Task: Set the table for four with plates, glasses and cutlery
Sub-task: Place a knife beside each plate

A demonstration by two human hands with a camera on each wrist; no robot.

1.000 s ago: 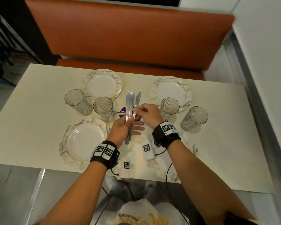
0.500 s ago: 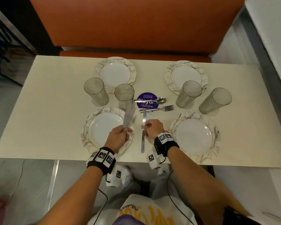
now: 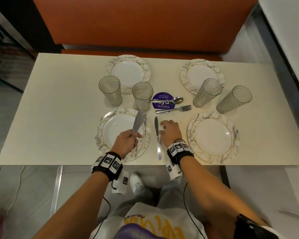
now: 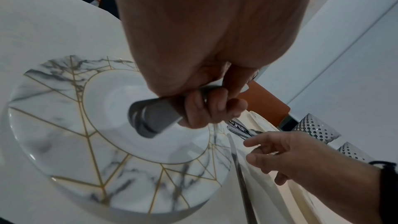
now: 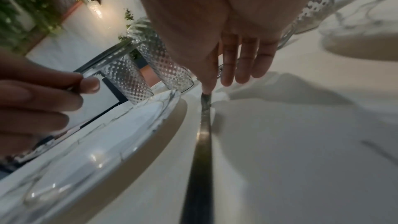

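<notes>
My left hand grips a bundle of table knives by the handles, blades slanting up over the near-left plate. One knife lies flat on the table between the two near plates, blade pointing away. My right hand hovers open just to its right, fingers straight, the thumb tip at the knife. A spoon and a fork lie in the table's middle. Two glasses stand on the left and two more on the right.
Three more plates sit near-right, far-left and far-right. A purple round sticker lies under the spoon. An orange bench runs behind the table. The table's near edge is just below my wrists.
Both hands came back from the table's middle to the near edge. My right hand laid one knife beside the near-left plate and let go; the left still holds the rest.
</notes>
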